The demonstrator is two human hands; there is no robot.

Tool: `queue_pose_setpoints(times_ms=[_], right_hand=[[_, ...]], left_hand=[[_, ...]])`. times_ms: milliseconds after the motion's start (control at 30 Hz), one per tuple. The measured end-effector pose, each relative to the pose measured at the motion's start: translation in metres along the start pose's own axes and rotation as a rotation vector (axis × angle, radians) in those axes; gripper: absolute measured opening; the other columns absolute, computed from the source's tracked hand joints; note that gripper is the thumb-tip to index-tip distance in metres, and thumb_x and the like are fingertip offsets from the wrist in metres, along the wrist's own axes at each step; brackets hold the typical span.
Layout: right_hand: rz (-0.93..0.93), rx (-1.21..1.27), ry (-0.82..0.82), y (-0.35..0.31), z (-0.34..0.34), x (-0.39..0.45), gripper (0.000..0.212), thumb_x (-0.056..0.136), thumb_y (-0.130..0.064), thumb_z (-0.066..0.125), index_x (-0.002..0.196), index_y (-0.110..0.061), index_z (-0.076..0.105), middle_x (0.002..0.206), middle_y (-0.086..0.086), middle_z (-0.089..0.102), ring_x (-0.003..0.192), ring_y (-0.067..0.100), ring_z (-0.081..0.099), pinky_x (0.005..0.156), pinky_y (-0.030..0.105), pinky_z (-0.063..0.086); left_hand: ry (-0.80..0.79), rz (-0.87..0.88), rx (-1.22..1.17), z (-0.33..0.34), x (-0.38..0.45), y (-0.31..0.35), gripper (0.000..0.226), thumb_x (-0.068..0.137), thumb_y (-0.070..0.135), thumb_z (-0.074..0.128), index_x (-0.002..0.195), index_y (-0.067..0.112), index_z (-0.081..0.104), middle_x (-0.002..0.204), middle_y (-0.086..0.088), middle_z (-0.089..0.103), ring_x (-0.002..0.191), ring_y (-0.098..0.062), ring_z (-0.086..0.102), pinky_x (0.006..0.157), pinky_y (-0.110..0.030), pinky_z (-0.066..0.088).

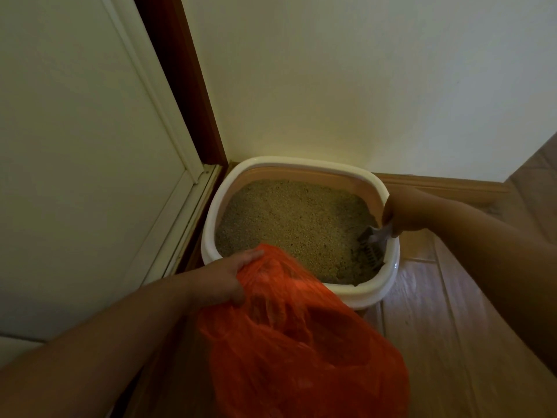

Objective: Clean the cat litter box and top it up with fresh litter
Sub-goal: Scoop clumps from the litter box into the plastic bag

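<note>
A white litter box stands on the floor in the corner, filled with tan litter. My right hand grips the pale handle of a slotted scoop whose dark head dips into the litter at the box's near right corner. My left hand holds the upper edge of an orange plastic bag, which hangs in front of the box and covers part of its near rim. Darker clumped litter lies around the scoop head.
A white door with a dark red-brown frame is on the left, touching the box's side. A pale wall rises behind the box. Wooden floor extends to the right and toward me, with a wooden skirting board along the wall.
</note>
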State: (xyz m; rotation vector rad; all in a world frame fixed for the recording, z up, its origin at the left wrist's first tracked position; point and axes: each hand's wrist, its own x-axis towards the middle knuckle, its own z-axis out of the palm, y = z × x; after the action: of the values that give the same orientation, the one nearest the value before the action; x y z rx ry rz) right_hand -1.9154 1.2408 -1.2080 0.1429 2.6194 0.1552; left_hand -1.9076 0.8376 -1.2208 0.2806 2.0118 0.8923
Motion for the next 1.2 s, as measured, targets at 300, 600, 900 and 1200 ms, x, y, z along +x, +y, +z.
queue_pose_setpoints(times_ms=[300, 600, 900, 1200], right_hand=[[-0.112, 0.129, -0.022, 0.015, 0.011, -0.005, 0.032, 0.084, -0.028, 0.078, 0.114, -0.033, 0.075, 0.113, -0.009, 0.068, 0.105, 0.011, 0.059, 0.095, 0.03, 0.047], [-0.16, 0.264, -0.061, 0.017, 0.028, 0.0, 0.028, 0.081, -0.029, 0.08, 0.108, -0.035, 0.074, 0.109, -0.012, 0.065, 0.102, 0.009, 0.058, 0.091, 0.026, 0.043], [-0.227, 0.399, -0.082, -0.037, 0.046, 0.007, 0.032, 0.087, -0.03, 0.075, 0.118, -0.031, 0.071, 0.11, -0.01, 0.068, 0.099, 0.006, 0.061, 0.087, 0.024, 0.047], [-0.24, 0.638, -0.023, -0.121, 0.063, 0.03, 0.03, 0.09, -0.027, 0.073, 0.119, -0.025, 0.072, 0.111, -0.007, 0.07, 0.097, 0.009, 0.062, 0.081, 0.025, 0.047]], left_hand=[[0.008, 0.022, 0.01, -0.001, 0.002, -0.002, 0.11, 0.065, -0.002, 0.068, 0.156, 0.047, 0.027, 0.163, 0.005, 0.024, 0.131, -0.023, 0.048, 0.097, -0.04, 0.056], [0.005, 0.013, 0.006, -0.001, 0.002, 0.0, 0.107, 0.075, -0.012, 0.063, 0.156, 0.046, 0.026, 0.162, 0.004, 0.023, 0.13, -0.024, 0.049, 0.095, -0.04, 0.057], [0.008, 0.013, 0.024, -0.003, 0.002, -0.005, 0.107, 0.069, -0.008, 0.066, 0.153, 0.049, 0.031, 0.163, 0.011, 0.021, 0.134, -0.021, 0.045, 0.099, -0.042, 0.056], [-0.004, -0.004, 0.066, -0.006, -0.01, -0.001, 0.092, 0.081, -0.009, 0.064, 0.149, 0.048, 0.04, 0.153, 0.009, 0.034, 0.121, -0.014, 0.052, 0.087, -0.026, 0.057]])
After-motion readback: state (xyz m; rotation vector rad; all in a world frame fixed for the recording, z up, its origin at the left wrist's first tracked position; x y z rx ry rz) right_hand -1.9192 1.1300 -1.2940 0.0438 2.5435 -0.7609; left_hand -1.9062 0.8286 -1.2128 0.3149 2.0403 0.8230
